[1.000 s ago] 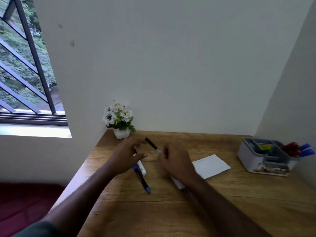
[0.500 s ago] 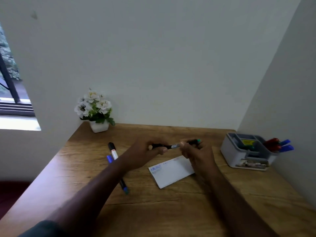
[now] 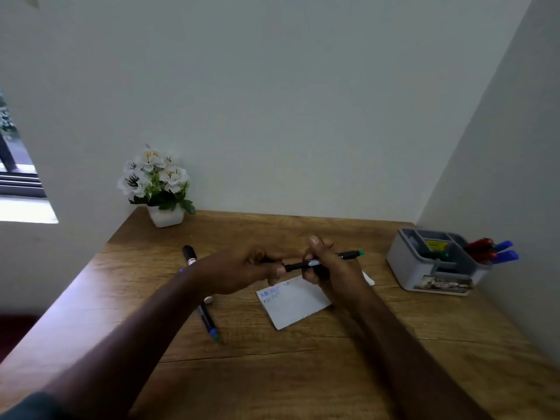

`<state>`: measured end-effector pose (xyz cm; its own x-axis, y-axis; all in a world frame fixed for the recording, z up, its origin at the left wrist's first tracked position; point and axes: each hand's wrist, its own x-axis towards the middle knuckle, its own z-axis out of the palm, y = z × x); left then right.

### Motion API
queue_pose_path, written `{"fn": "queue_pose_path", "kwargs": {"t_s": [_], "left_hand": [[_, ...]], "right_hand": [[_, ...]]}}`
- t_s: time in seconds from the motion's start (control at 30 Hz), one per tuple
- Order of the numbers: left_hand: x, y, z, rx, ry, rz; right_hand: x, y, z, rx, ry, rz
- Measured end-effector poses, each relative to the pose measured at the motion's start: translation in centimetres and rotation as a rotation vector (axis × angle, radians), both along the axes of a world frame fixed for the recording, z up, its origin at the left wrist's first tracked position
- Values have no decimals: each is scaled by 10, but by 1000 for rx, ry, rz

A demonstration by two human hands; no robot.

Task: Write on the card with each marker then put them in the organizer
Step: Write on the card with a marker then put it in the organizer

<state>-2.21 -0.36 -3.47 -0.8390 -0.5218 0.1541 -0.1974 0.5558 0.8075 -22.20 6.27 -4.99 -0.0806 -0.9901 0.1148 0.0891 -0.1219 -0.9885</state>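
Observation:
Both hands hold one black marker with a green end level above the white card. My left hand grips its left end, and my right hand wraps the middle, thumb up. The card lies flat on the wooden desk and bears blue and faint lettering at its top left. Two more markers lie left of the card: a black and white one and a dark one with a blue-green tip, both partly hidden by my left forearm. The grey organizer stands at the right and holds red and blue markers.
A white pot of white flowers stands at the desk's back left corner. Walls close in behind and along the right side, right next to the organizer. A window opening shows at the far left.
The hands carried the green-ended marker from the left of the desk to above the card. Both hands now grip it level, and the view swung right.

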Motion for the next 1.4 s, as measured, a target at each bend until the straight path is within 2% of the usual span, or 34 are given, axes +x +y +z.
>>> {"fn": "queue_pose_path", "kwargs": {"t_s": [0.1, 0.17, 0.23, 0.3, 0.43, 0.53, 0.63, 0.97, 1.4], "left_hand": [[8, -1, 1, 46, -28, -12], [8, -2, -2, 37, -29, 85], [6, -4, -8, -58, -51, 256], [5, -8, -18, -171, -101, 339], [2, -12, -33, -260, -248, 285], [2, -13, -32, -263, -256, 301], [4, -13, -34, -232, -258, 321], [4, -14, -34, -188, -265, 329], [5, -13, -34, -175, -254, 334]], "right_hand": [[-14, 0, 5, -57, -156, 57], [-19, 2, 6, -70, -152, 86], [-20, 3, 4, -52, -42, 67], [-16, 6, -2, -39, 94, 10], [-1, 12, -6, -68, 359, -99], [1, 6, -13, -81, 590, -107], [4, 2, -20, -71, 692, -124], [11, -2, -31, -45, 636, -129], [13, 0, -34, -46, 692, -79]]}}
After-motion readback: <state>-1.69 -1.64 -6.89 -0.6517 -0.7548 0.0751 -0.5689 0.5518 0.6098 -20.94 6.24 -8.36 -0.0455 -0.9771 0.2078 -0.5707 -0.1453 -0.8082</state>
